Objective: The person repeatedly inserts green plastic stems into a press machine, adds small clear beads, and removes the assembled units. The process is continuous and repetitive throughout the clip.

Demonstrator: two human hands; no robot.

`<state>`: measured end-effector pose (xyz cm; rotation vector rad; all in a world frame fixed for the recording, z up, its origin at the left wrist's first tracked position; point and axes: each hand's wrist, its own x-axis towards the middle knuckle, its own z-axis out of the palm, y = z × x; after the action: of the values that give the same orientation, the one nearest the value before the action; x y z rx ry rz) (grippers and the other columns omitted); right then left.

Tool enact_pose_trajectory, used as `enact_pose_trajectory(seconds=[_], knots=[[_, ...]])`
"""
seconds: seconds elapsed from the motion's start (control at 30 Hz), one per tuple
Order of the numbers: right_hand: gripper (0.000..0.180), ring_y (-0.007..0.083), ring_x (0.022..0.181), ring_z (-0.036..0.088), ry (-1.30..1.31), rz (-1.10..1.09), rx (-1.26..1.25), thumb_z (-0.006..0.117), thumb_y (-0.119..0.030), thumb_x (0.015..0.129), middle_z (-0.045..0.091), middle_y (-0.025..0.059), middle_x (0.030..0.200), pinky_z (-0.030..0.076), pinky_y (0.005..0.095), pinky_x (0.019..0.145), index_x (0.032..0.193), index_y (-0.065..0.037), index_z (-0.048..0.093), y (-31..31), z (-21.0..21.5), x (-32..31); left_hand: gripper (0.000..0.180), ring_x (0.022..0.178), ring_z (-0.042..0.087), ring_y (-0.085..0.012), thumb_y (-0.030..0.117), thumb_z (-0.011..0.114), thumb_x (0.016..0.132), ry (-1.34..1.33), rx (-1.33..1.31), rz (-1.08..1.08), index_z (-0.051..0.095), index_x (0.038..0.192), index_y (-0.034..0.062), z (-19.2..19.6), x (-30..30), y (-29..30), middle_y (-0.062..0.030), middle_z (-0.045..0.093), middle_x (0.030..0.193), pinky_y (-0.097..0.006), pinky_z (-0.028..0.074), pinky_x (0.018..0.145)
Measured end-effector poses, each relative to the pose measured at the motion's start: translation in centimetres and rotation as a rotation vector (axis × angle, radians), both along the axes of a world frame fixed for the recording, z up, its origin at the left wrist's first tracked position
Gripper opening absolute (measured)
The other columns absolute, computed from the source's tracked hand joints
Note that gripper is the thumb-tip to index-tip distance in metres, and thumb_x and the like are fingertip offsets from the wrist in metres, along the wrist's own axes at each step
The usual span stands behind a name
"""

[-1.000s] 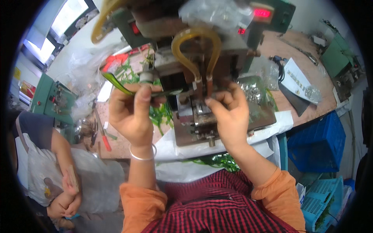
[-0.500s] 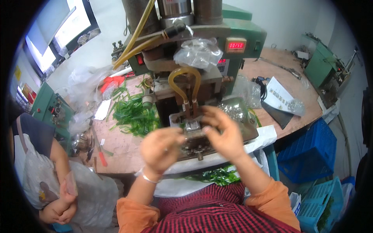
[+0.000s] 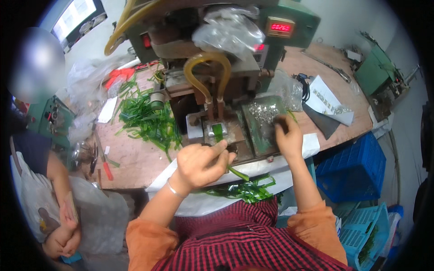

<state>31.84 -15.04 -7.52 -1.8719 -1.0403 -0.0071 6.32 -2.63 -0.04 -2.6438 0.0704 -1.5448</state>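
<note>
My left hand (image 3: 199, 165) pinches a long green strip (image 3: 239, 173) like ribbon or webbing. One end of the strip lies over a small shiny metal block (image 3: 210, 131) on the bed of a press (image 3: 179, 83); the other end sticks out below my fingers. My right hand (image 3: 291, 139) is at the right edge of a green tray (image 3: 261, 141) holding small shiny metal pieces (image 3: 262, 113). Its fingers are curled together, and their tips are too dark and blurred to show what is between them. A bent yellow hose (image 3: 189, 67) loops down above the metal block.
A heap of green strips (image 3: 147, 119) lies left of the press, and more green strips (image 3: 253, 190) rest at the table's front edge. A red-handled tool (image 3: 107, 170) lies further left. Another person (image 3: 56, 194) sits at the left. Blue crates (image 3: 357, 169) stand at the right.
My left hand has moved right and now holds a green strip over the metal block. My right hand has moved from the block to the tray. The view has tilted down.
</note>
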Motion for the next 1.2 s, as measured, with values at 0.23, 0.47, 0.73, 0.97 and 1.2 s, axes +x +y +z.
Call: enact_pose_trajectory(seconds=[0.23,0.47,0.73,0.97,1.2], knots=[[0.012,0.0374,0.091,0.059,-0.327,-0.130,-0.309,0.074,-0.010,0.075,0.064,0.0167,0.091,0.048,0.0472,0.081,0.082,-0.004,0.066,1.5,0.0,-3.6,0.017,0.052,0.057,-0.0150,0.012,0.081,0.076,-0.031,-0.140,0.006,0.067,0.085,0.0076,-1.3,-0.9,-1.2,-0.0121,0.073,0.093,-0.029,0.041,0.042],[0.016,0.0238,0.083,0.066,-0.017,-0.138,-0.035,0.069,-0.007,0.084,0.069,0.0125,0.091,0.051,0.0342,0.077,0.098,0.000,0.068,-0.1,-1.3,-2.2,0.019,0.057,0.061,-0.0163,0.005,0.072,0.080,0.001,-0.227,0.427,0.072,0.099,0.0094,-2.3,-9.8,-2.1,-0.0096,0.074,0.100,-0.027,0.047,0.048],[0.016,0.0207,0.083,0.068,0.105,0.031,0.121,0.067,-0.005,0.086,0.071,0.0134,0.092,0.053,0.0323,0.079,0.101,0.002,0.068,3.6,1.4,-4.0,0.013,0.091,0.058,-0.0303,0.001,0.066,0.077,0.311,-0.418,0.722,0.073,0.085,0.0075,-3.8,-10.6,10.8,-0.0128,0.061,0.090,-0.041,0.049,0.079],[0.025,0.0270,0.098,0.064,0.050,-0.025,0.086,0.065,-0.010,0.092,0.068,0.0183,0.108,0.050,0.0362,0.092,0.112,0.004,0.066,-0.3,-4.7,-0.4,0.013,0.088,0.059,-0.0344,0.004,0.065,0.070,0.314,-0.492,0.780,0.069,0.081,0.0051,-12.9,-11.6,14.2,-0.0150,0.061,0.092,-0.044,0.050,0.077],[0.022,0.0228,0.098,0.064,0.193,-0.055,0.054,0.067,-0.012,0.095,0.070,0.0159,0.108,0.050,0.0330,0.091,0.112,0.002,0.068,-6.1,4.7,-7.5,0.011,0.079,0.063,-0.0318,0.011,0.069,0.086,-0.042,-0.629,0.606,0.067,0.094,0.0040,-7.6,-11.5,11.4,-0.0120,0.064,0.087,-0.039,0.051,0.068]])
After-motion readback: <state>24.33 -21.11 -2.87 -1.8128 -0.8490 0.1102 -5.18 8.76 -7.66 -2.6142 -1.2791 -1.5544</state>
